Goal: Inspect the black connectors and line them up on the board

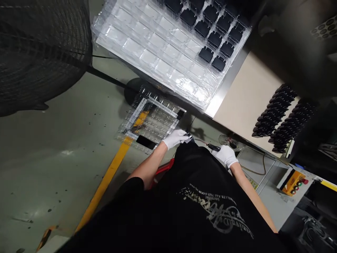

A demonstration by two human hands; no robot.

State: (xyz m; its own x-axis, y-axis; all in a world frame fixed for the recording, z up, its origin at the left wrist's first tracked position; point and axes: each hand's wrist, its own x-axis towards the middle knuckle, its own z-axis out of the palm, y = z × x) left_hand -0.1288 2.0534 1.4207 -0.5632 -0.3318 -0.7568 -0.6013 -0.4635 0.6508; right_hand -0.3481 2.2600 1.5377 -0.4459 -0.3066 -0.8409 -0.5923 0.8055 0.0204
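Observation:
My left hand [176,138], in a white glove, pinches a small dark part [189,137] with a shiny face, held in front of my black shirt. To the right, my gloved right hand [225,155] is wrapped round a black-handled tool [213,147]. The tool's thin tip points left toward the small part, with a gap between them. Beyond my hands, a clear plastic tray [168,51] holds black parts [206,54] in its upper right pockets. Rows of stacked black parts [275,110] stand on the beige worktop [237,102].
A large fan [44,52] fills the upper left. Clear trays in a metal frame [164,107] are low beside my left hand. An orange control box [293,183] with buttons is at the right. A yellow line [110,175] crosses the green floor.

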